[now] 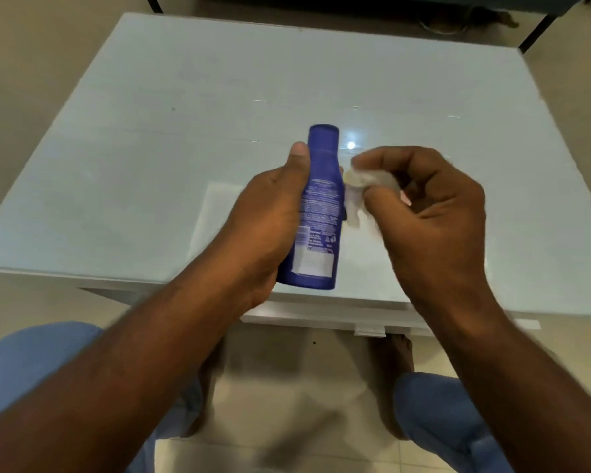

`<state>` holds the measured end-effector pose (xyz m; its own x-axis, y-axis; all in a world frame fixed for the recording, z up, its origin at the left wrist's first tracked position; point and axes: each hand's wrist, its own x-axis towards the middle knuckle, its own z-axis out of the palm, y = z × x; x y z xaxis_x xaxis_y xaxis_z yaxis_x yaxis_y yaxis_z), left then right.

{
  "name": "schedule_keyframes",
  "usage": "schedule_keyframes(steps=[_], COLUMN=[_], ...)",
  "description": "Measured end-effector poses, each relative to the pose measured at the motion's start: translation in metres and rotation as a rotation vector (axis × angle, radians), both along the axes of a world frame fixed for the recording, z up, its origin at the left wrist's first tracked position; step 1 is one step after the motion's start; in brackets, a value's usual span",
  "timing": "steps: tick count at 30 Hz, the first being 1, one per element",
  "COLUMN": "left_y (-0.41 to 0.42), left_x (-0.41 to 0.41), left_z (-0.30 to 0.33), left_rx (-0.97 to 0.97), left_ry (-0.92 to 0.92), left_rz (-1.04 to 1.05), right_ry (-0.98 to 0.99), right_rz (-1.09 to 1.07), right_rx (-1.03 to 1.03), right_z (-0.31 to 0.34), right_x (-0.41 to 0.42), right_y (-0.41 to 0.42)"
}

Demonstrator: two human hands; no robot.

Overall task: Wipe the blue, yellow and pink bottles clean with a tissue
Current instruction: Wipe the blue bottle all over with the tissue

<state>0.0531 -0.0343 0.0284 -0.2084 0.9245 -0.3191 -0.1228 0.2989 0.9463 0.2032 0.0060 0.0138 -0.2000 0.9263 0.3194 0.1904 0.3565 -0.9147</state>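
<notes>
My left hand (270, 216) grips a blue bottle (318, 213) above the near edge of the table, cap pointing away from me and the printed back label facing up. Its thumb lies along the bottle's left side. My right hand (430, 206) pinches a crumpled white tissue (359, 186) just to the right of the bottle, close to its side. I cannot tell whether the tissue touches the bottle. No yellow or pink bottle is in view.
A pale glossy table (151, 138) fills the middle of the view, its near edge below my hands. Dark furniture legs (536, 32) stand on the floor beyond the far edge. My knees and bare feet are on the tiled floor (294, 387) below.
</notes>
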Motion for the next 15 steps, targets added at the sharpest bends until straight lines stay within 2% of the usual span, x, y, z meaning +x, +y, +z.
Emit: schedule_keyframes(steps=[4, 8, 10, 13, 15], left_y=[0.002, 0.006, 0.005, 0.001, -0.001], left_x=[0.005, -0.006, -0.009, -0.003, 0.003], left_z=[-0.002, -0.002, -0.001, 0.000, -0.002], left_rx=[-0.033, -0.033, -0.024, -0.040, -0.026], left_ry=[0.016, 0.024, 0.002, 0.032, 0.068], left_rz=[0.026, 0.150, 0.148, 0.010, -0.050], right_ry=[-0.127, -0.250, -0.219, -0.038, 0.023], right_rz=[0.047, 0.279, 0.219, 0.039, 0.013], right_rx=[0.044, 0.042, 0.036, -0.054, -0.086], right_z=[-0.007, -0.010, -0.009, -0.004, -0.001], right_x=[-0.002, -0.004, -0.003, 0.001, 0.002], right_y=[-0.002, -0.012, -0.010, -0.001, 0.002])
